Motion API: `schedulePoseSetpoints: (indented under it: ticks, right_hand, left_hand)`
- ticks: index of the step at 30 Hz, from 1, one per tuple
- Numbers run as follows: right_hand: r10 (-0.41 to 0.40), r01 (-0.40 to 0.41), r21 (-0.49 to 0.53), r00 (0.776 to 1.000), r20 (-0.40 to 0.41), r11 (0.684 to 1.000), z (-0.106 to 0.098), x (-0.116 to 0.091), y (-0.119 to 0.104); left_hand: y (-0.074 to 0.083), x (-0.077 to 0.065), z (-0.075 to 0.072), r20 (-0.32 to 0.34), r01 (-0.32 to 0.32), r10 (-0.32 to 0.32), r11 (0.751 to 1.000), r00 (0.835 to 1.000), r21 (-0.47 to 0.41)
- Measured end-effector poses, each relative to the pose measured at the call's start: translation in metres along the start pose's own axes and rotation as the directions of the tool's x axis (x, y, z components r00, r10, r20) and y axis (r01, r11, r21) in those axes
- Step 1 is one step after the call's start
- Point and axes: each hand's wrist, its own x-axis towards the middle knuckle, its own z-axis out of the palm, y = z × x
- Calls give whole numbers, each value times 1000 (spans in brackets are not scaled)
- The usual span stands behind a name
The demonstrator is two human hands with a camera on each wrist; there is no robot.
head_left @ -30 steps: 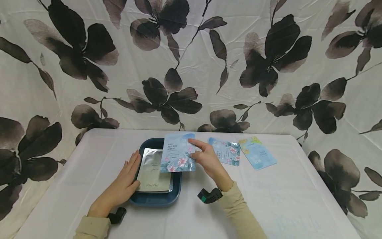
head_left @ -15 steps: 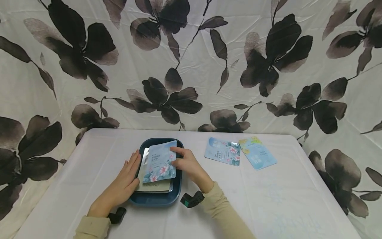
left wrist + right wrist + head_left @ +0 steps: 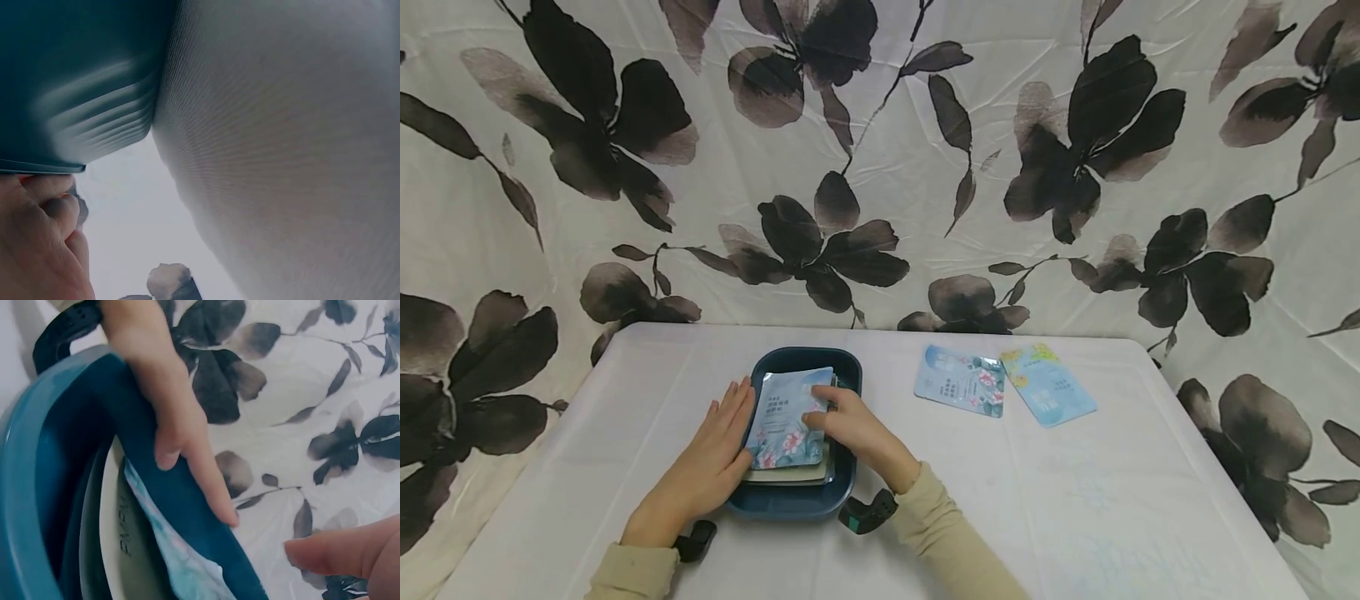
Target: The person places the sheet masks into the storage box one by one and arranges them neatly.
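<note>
A blue facial mask sachet (image 3: 786,421) with pink flowers lies over a cream sachet marked PMPM (image 3: 790,477) inside a dark blue tray (image 3: 790,503). My right hand (image 3: 857,427) is over its right side, thumb and index finger apart. In the right wrist view, a fingertip (image 3: 297,550) of that hand shows a gap from the sachet (image 3: 181,559). With straight fingers my left hand (image 3: 707,458) rests against the tray's left side. The left wrist view shows its fingers (image 3: 53,212) at the tray rim, under the ribbed wall.
To the right on the white table (image 3: 1112,500) lie a flowered blue sachet (image 3: 961,381) and a blue sachet with yellow print (image 3: 1048,385), side by side. A floral drape (image 3: 880,167) hangs behind the table.
My right hand has moved left and down over the tray with the flowered sachet, which now lies on the cream one. The left hand has kept its place.
</note>
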Motion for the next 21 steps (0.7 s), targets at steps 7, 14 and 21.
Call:
schedulePoseSetpoints:
  ticks: [7,14,21]
  right_hand:
    - [17,-18,84,1000,18,996,-5,-1,-1]
    - [-17,17,69,1000,1,997,-19,-7,-4]
    - [-41,41,151,999,-6,988,-38,-8,-4]
  left_hand:
    - [2,-1,-1,-2,-4,4,1000,1000,16]
    - [2,-3,0,3,-2,2,1000,1000,2]
    - [1,-4,2,-4,0,0,1000,1000,7]
